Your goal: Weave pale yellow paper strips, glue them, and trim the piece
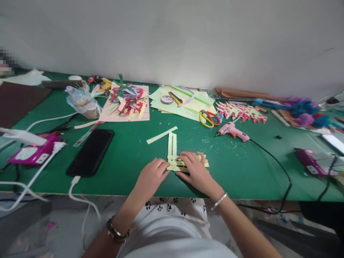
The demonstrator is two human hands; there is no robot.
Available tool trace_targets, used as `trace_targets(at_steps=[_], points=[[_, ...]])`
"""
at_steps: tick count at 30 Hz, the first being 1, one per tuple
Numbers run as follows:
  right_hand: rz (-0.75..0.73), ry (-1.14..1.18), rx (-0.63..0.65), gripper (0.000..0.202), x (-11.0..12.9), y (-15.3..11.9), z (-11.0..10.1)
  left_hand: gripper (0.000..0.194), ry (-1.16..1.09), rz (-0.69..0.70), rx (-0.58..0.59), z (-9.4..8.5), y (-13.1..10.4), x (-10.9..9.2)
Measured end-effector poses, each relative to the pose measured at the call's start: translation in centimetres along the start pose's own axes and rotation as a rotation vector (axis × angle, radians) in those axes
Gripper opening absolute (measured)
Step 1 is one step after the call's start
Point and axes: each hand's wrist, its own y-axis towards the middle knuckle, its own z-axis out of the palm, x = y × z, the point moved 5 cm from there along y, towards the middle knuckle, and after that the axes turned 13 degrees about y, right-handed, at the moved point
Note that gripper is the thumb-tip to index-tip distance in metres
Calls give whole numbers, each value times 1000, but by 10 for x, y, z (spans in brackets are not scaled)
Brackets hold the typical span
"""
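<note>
- Grey wall (172, 43) is standing behind a green table (120, 181).
- Pale paper sheets (158, 96) are lying near the wall, a craft knife (176, 98) resting on them; a pile of coloured strips (131, 100) is covering the sheet beside them.
- Black phone (90, 152) is lying to the left; a pink glue gun (233, 130) and scissors (208, 114) are lying to the right, beyond the hands.
- Right hand (195, 172) is reaching over the crossed strips (174, 145), fingers parted, thumb by their near edge; I cannot tell whether it is pinching.
- Left hand (152, 175) is touching their left end, fingertips close together; firm hold not discernible.
- Crossed strips are lying flat near the table's front edge. Progress, my judgement: partial. Two upright green strips are already meeting several yellow crosswise ones at one corner; upper lengths are remaining uncrossed.
- Loose strip (162, 135) is lying apart, unjoined.
</note>
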Motion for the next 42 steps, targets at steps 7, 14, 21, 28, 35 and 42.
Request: trace_targets(at_steps=[7, 14, 21, 28, 35, 42], points=[[-21, 7, 24, 26, -2, 8, 3, 17, 30, 32, -16, -3, 0, -2], [-19, 47, 49, 29, -3, 11, 4, 17, 108, 75, 27, -1, 3, -6], [-28, 3, 28, 34, -4, 6, -4, 20, 143, 108, -11, -5, -1, -1], [24, 40, 12, 27, -15, -11, -8, 23, 147, 154, -48, -5, -12, -7], [29, 70, 47, 22, -9, -3, -2, 24, 111, 152, -60, -4, -12, -11], [45, 38, 22, 26, -11, 8, -9, 32, 108, 96, -90, -8, -7, -8]])
